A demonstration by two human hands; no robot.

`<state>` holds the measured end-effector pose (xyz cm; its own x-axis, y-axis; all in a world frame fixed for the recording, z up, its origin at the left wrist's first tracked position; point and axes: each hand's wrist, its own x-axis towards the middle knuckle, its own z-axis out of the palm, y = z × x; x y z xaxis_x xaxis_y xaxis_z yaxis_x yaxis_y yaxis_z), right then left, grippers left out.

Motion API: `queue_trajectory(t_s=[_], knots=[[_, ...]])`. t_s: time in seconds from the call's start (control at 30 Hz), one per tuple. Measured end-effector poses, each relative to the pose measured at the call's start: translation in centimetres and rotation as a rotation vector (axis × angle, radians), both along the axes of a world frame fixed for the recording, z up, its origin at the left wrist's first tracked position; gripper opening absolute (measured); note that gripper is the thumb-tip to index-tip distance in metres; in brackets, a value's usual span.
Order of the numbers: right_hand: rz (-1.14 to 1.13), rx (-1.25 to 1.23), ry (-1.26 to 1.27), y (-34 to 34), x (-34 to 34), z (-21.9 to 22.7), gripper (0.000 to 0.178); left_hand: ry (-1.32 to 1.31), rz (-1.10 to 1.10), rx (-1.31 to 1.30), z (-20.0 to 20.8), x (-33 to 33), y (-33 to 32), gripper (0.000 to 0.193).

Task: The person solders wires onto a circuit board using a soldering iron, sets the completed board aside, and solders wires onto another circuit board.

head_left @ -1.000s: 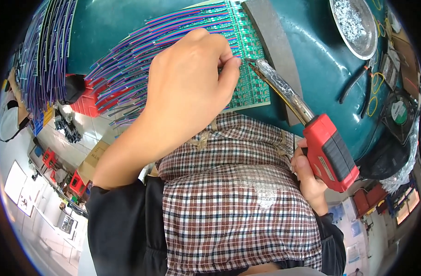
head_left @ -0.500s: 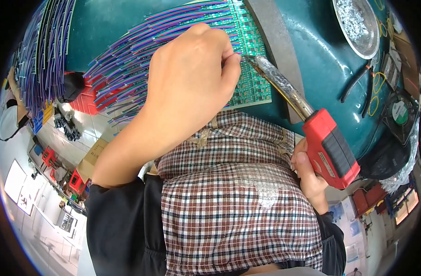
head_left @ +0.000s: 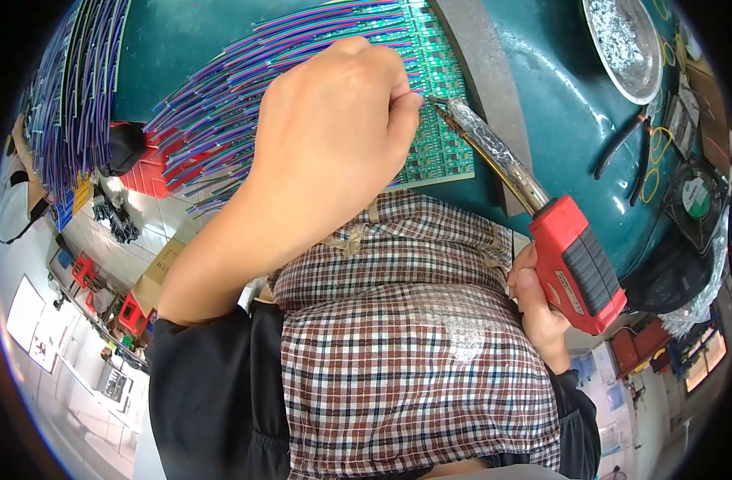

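My left hand (head_left: pixel 334 120) is closed in a pinch over a panel of green circuit boards (head_left: pixel 450 152), gripping a thin wire whose end just shows at the fingertips. Rows of blue, red and green wires (head_left: pixel 214 96) fan out leftward from the panel, partly covered by my hand and wrist. My right hand (head_left: pixel 538 308) is wrapped round the handle of a red and black soldering gun (head_left: pixel 578 264). Its metal barrel slants up and left, and the thin tip is at the boards, right beside my left fingertips; whether it touches cannot be made out.
A grey bar (head_left: pixel 494 96) lies along the panel's right side on the green table (head_left: pixel 546 88). Farther right are a metal bowl (head_left: pixel 650 84) of silvery bits, pliers (head_left: pixel 622 148) and a small fan (head_left: pixel 696 198). More wired boards (head_left: pixel 78 96) hang at the far left edge.
The soldering gun has shifted very slightly down and right, its tip staying close to my left fingertips. My left hand keeps its pinch almost unmoved.
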<state>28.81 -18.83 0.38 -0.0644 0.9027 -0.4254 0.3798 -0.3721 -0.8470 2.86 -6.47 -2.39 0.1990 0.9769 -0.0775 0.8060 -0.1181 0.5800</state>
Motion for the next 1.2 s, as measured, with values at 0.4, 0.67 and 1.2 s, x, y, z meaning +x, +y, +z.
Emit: queue_trajectory(t_s=[0.4, 0.67, 1.2], knots=[[0.009, 0.088, -0.033, 0.10, 0.05, -0.13, 0.011, -0.004, 0.002, -0.008, 0.04, 0.00, 0.08, 0.019], [0.058, -0.017, -0.048, -0.20, 0.44, 0.30, 0.012, 0.000, 0.010, 0.004, -0.02, 0.08, -0.08, 0.018], [0.092, 0.001, -0.008, -0.17, 0.63, 0.29, 0.011, 0.015, 0.019, 0.024, -0.16, 0.27, -0.28, 0.019]])
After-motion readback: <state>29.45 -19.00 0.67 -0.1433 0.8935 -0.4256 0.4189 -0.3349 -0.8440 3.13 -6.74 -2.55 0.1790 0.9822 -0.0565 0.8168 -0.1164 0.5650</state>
